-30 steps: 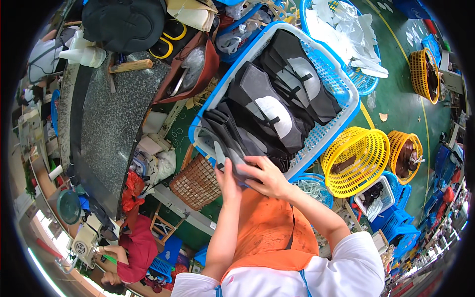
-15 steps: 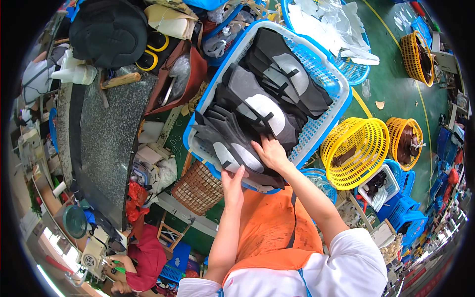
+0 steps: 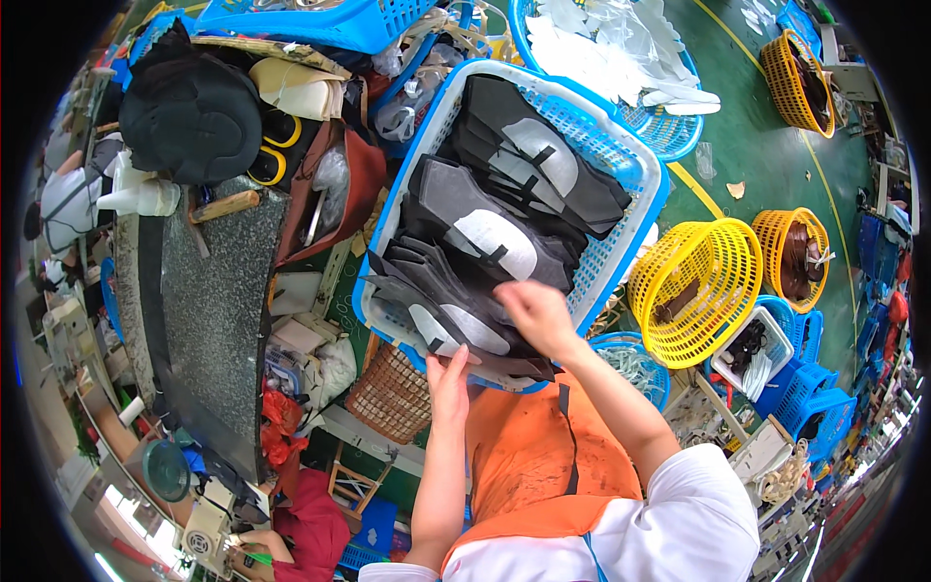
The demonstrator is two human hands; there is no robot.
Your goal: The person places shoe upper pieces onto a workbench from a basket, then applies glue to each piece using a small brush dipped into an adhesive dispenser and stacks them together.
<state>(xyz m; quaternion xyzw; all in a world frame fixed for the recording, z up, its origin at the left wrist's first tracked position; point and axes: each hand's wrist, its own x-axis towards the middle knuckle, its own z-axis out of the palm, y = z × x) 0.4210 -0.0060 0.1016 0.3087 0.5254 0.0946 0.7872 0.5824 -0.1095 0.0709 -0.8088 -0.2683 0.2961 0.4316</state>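
Observation:
Flat black cut pieces with white rounded patches lie in overlapping stacks in a basket [image 3: 621, 155] with a white inner wall and a blue rim. At the near end, my left hand [image 3: 449, 388] pinches the edge of the nearest stack [image 3: 427, 296], thumb on top. Just to the right, my right hand [image 3: 539, 316] is above the pieces with its fingers curled in, slightly blurred; what they hold, if anything, is hidden. The middle stack [image 3: 495, 242] and far stack [image 3: 538, 155] lie beyond both hands.
Left stands a dark speckled worktop [image 3: 213, 320] with a wooden-handled hammer [image 3: 225, 207] and yellow-handled scissors [image 3: 276, 155]. Yellow baskets [image 3: 693, 291] stand at right, a brown woven basket [image 3: 388, 393] below. Another person in red [image 3: 310, 529] sits at a machine, lower left.
My right hand has lifted off the pieces, its fingers going from spread to curled. My left hand stays at the near stack's edge. The whole view has shifted slightly.

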